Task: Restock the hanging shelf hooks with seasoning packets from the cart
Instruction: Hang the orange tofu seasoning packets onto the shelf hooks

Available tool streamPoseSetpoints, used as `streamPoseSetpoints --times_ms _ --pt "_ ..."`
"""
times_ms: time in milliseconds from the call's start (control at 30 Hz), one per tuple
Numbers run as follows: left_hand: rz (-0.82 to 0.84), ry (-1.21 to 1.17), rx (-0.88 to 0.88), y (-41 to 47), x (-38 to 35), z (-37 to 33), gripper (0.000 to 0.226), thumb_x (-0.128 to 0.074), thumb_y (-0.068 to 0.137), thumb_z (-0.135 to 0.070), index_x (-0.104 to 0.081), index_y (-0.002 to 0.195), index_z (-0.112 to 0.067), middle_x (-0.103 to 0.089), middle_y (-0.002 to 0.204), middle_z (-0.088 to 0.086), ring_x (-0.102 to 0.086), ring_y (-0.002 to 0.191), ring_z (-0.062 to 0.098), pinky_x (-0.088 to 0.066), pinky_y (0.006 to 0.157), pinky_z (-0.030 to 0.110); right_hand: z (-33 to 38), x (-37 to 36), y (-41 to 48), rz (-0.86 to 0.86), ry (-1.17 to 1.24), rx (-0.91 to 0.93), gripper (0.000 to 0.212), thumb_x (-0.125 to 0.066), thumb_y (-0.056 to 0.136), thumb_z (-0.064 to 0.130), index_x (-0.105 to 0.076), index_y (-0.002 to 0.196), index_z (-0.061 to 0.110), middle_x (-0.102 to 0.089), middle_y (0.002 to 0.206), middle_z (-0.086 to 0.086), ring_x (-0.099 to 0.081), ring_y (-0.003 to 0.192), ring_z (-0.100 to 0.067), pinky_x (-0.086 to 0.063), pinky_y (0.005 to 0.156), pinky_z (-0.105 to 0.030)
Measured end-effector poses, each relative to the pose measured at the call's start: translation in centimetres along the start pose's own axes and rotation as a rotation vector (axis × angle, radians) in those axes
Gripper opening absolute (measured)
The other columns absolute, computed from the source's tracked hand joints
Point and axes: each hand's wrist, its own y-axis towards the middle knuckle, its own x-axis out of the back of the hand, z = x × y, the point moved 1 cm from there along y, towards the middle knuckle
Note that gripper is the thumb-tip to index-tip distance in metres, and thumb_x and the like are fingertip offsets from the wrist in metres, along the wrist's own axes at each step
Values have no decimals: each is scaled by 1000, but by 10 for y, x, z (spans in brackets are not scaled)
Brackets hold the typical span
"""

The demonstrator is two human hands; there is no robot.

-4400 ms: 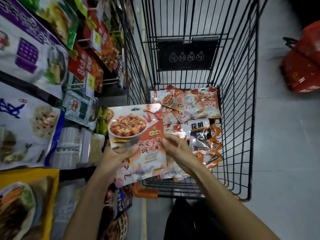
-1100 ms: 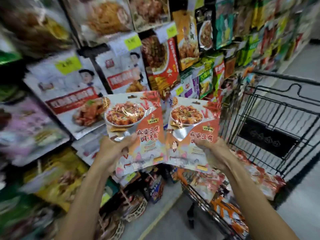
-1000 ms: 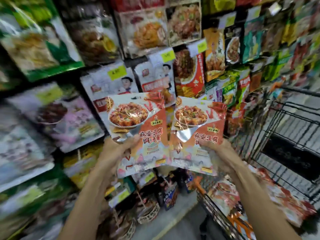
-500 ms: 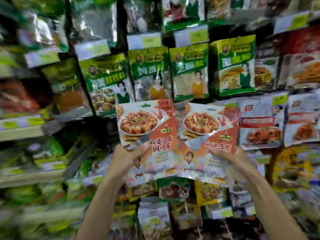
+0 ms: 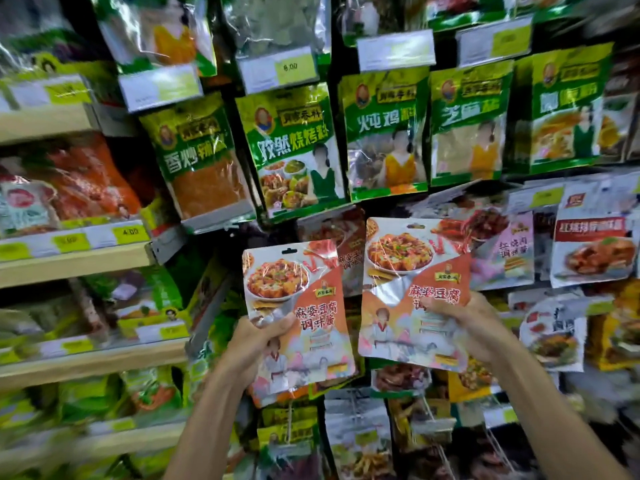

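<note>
A: Right mapo tofu packet (image 5: 412, 271) has risen above the left mapo tofu packet (image 5: 298, 306)?

B: Yes. Right grip (image 5: 474, 327) and left grip (image 5: 256, 341) each pinch one low, keeping hang holes (image 5: 289, 251) free for hanging beside the matching hung packet (image 5: 332, 226).

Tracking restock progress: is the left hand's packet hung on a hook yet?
Not hung. The left hand grips the packet by its lower half; its hang hole shows no hook.

Glossy, crinkled plastic-film seasoning packets (image 5: 298, 317) glint before shiny green pouches (image 5: 294, 150) and pale wood-look shelf boards (image 5: 69, 263)
</note>
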Motion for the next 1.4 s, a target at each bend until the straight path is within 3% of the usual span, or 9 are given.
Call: streamPoseSetpoints --times_ms 133,333,500,700,867,1000,1100,1233,1400 --pt "42 22 0 25 -16 0 26 -72 78 -6 -54 59 -9 -58 43 -5 -54 36 4 -42 38 14 4 11 5 -58 -39 11 15 -66 81 -3 -65 95 2 -74 79 -1 -71 72 -13 -54 59 -20" --pt "67 107 -2 65 -46 -9 33 -73 81 -9 -53 56 -5 -52 41 -2 -45 35 7 -37 39 17 13 23 16 -13 -4 13 25 -69 74 3 -62 98 3 -76 81 -1 -73 76 -16 -56 59 -20" --pt "75 71 -11 82 -63 -4 21 -72 82 -5 -58 66 -3 -60 47 -1 -52 38 6 -40 39 16 18 33 24 7 -42 19 39 -73 68 11 -62 105 3 -75 88 -2 -71 86 -17 -54 73 -26" --pt "46 59 38 88 -62 13 21 -73 80 -5 -61 63 -8 -64 50 -1 -60 44 7 -44 42 16 12 34 31 73 -10 7 36 -74 68 10 -62 101 2 -75 89 -7 -73 78 -20 -56 57 -21" --pt "13 60 72 102 -66 15 13 -76 78 -8 -66 73 -3 -69 59 5 -67 53 11 -50 48 18 1 29 37 103 -28 -13 48 -79 62 18 -64 105 3 -74 102 -13 -71 94 -27 -58 69 -27" --pt "-59 57 120 118 -71 19 27 -78 77 -12 -63 88 8 -64 73 16 -59 63 25 -47 60 29 -7 21 38 126 -45 -45 57 -82 60 23 -63 109 1 -72 105 -15 -70 97 -28 -58 72 -28" --pt "-102 85 111 132 -75 21 24 -78 78 -13 -57 75 -1 -49 58 8 -43 51 18 -36 54 29 -11 17 38 129 -38 -73 62 -83 57 23 -62 111 0 -72 106 -15 -70 99 -29 -57 78 -34" --pt "-151 75 99 153 -80 20 29 -77 79 -10 -58 96 4 -61 72 8 -53 58 18 -47 58 36 -12 12 38 137 -44 -83 63 -83 58 20 -60 113 -1 -73 105 -14 -69 100 -29 -56 80 -36" --pt "-204 111 104 175 -84 22 26 -74 81 -9 -54 64 -7 -54 59 10 -45 46 15 -36 48 27 -13 6 40 142 -34 -85 61 -83 59 18 -59 112 -2 -73 103 -15 -70 98 -30 -58 75 -34"
